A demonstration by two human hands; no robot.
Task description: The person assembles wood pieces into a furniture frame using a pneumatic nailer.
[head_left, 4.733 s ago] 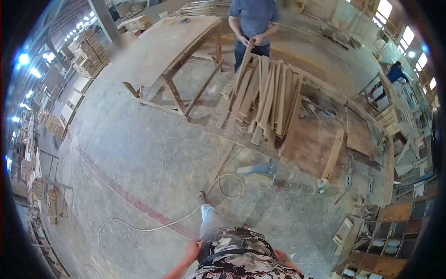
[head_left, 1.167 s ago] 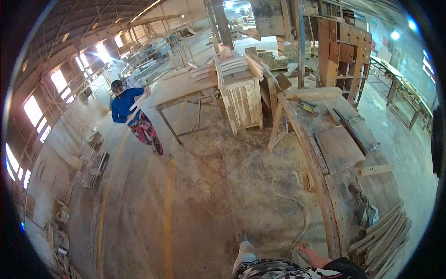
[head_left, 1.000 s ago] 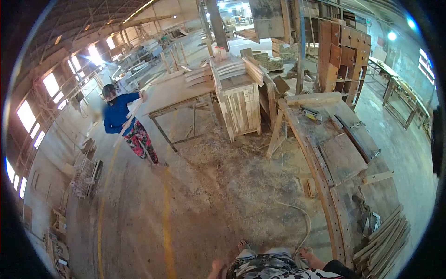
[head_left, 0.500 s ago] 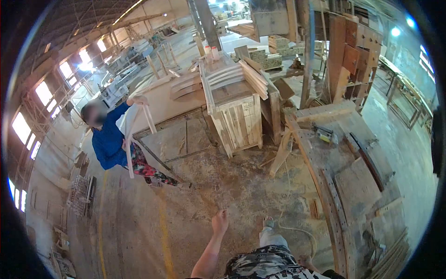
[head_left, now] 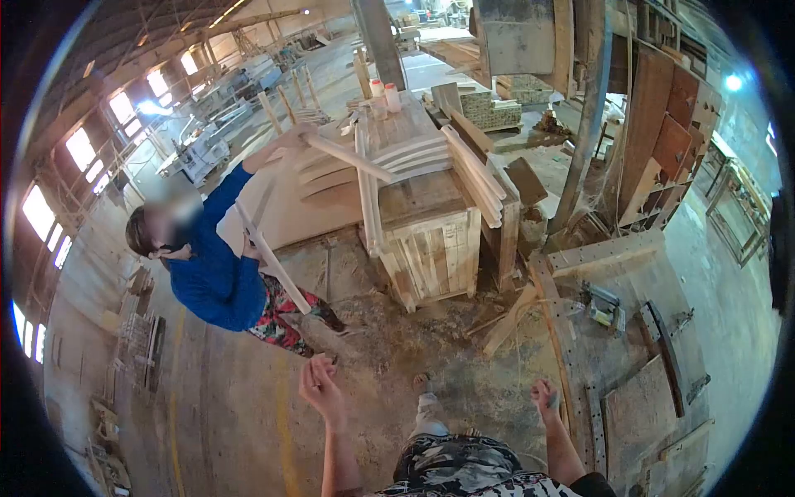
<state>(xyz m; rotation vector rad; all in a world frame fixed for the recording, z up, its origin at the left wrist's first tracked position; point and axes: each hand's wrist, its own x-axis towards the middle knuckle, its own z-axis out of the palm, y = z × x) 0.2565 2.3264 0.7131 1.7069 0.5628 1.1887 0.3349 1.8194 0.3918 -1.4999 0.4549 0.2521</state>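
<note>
My left hand (head_left: 322,391) is held out at lower centre, its fingers loosely bent and a little apart, with nothing visible in it. It is in front of the co-worker's lower legs. My right hand (head_left: 544,398) is closed in a loose fist near the low wooden workbench (head_left: 542,290), and I see nothing in it. A co-worker in a blue top (head_left: 215,282) stands at left. One of that person's hands holds a pale curved wooden slat (head_left: 352,157) over the stack; the other holds a second pale slat (head_left: 273,261) low against the body.
A slatted wooden crate (head_left: 426,261) bears curved slats (head_left: 414,160) and stands ahead. On the workbench lie a metal clamp-like tool (head_left: 600,306) and a dark curved bar (head_left: 662,356). A steel post (head_left: 584,124) rises behind. Loose wood pieces (head_left: 509,323) lie on the floor.
My right hand has come into view and my left hand has moved left. The co-worker appears nearer, with an arm stretched to the stack and the two slats now apart. The view has shifted forward.
</note>
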